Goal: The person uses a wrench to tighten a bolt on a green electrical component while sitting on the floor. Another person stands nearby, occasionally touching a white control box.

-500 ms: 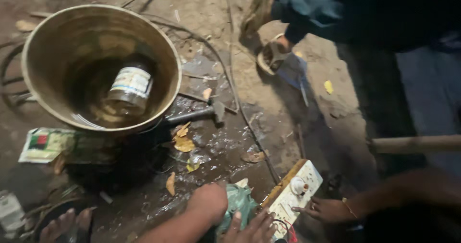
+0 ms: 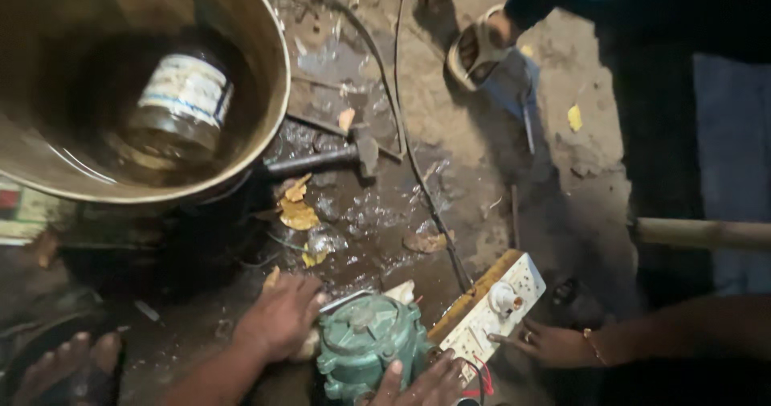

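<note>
While the left hand (image 2: 277, 318) rests fingers-spread beside the small green cast-metal motor (image 2: 365, 348), right hand (image 2: 422, 383) fingers curl on it; looks early, nothing opened yet.

Motor housing (image 2: 365, 346) under my left hand (image 2: 277, 318) & right hand (image 2: 426, 382) is dull green. Switchboard (image 2: 490, 310) is white w/ red wire; big bowl (image 2: 96, 93) brassy, jar (image 2: 181, 101) w/ white-blue label.
</note>
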